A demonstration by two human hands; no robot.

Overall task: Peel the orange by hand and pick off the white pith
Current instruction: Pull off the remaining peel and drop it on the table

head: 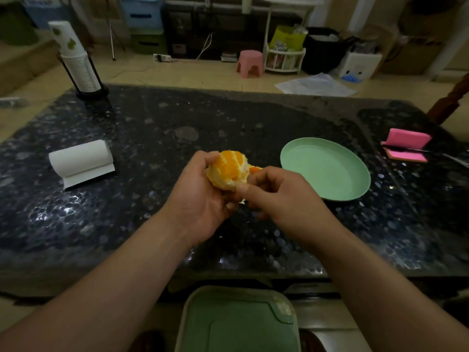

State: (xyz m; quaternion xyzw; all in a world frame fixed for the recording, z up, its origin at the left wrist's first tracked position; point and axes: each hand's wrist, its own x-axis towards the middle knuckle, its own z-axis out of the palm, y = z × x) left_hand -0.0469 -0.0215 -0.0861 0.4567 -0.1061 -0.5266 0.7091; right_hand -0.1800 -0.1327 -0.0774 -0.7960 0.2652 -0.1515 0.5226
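Observation:
A mostly peeled orange (229, 170) shows bare segments with white pith on its sides. My left hand (200, 199) cups it from below and the left, fingers curled round it, above the dark stone table (152, 128). My right hand (274, 191) is against the orange's lower right side, thumb and fingers pinched at its surface. A scrap of orange peel (255, 168) shows just behind my right hand's fingers. What the right fingertips pinch is hidden.
An empty green plate (324, 168) lies on the table to the right of my hands. A roll of white paper (81, 162) lies to the left, a cup holder (81, 64) stands at the back left, a pink holder (406, 144) at the right. A green bin lid (238, 323) sits below the table's near edge.

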